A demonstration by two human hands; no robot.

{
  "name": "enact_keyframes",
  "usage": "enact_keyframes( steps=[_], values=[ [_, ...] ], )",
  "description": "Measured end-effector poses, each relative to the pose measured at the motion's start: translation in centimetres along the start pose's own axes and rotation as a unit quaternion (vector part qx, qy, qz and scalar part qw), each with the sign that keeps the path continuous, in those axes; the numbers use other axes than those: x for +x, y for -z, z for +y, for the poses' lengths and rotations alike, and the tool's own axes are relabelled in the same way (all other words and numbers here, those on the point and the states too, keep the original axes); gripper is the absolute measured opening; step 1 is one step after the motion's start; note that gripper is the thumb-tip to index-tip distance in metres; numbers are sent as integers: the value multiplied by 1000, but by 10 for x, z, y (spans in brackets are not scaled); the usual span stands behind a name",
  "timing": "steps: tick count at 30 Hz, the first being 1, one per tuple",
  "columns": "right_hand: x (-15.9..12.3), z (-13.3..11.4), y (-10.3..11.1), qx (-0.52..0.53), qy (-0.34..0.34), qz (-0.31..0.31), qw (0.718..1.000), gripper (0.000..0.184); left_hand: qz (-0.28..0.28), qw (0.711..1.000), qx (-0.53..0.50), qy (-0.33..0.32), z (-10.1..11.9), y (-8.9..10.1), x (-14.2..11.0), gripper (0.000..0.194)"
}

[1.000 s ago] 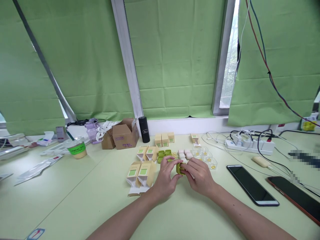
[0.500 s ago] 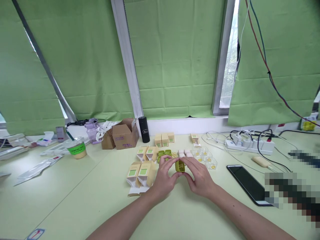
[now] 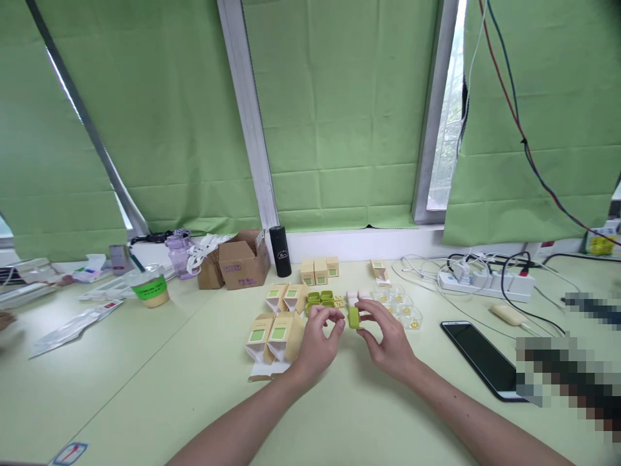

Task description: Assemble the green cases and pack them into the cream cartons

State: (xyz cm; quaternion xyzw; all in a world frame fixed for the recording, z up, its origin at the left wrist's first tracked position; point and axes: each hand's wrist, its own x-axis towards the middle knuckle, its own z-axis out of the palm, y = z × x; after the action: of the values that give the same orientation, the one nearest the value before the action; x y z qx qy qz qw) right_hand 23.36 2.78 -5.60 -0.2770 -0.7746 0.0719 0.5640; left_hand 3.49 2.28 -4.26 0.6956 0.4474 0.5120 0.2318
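Observation:
My right hand (image 3: 389,336) grips a small olive-green plastic case (image 3: 354,318) upright between thumb and fingers, above the table. Just left of it is my left hand (image 3: 317,340), apart from the case, its fingers curved and the thumb separated from them with nothing visible between. Behind my left hand sit several green open containers (image 3: 320,297) and small yellowish pieces (image 3: 338,301). Pale pink blocks (image 3: 359,296) lie behind the case. Clear plastic cups with yellow bits (image 3: 405,309) stand beyond my right hand. Beige cartons with green labels (image 3: 286,333) stand left of my left hand.
More small cartons (image 3: 320,270) stand at the back near a black bottle (image 3: 280,251) and a brown cardboard box (image 3: 242,264). A drink cup (image 3: 149,287) is at left. On the right lie a phone (image 3: 480,359), cables and a power strip (image 3: 485,285). Another person's hand (image 3: 6,320) shows at the left edge.
My left hand has let go of the green case and moved slightly left. The case has turned in my right hand, its open side no longer facing me. Another person's hand has appeared at far left.

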Motion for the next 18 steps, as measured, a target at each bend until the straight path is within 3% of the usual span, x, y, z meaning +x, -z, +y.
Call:
enact_keyframes(
  steps=[18],
  values=[
    [-3, -2, -2, -14, 22, -18, 999, 52, -19, 999, -30, 22, 7, -1, 2, 19]
  ],
)
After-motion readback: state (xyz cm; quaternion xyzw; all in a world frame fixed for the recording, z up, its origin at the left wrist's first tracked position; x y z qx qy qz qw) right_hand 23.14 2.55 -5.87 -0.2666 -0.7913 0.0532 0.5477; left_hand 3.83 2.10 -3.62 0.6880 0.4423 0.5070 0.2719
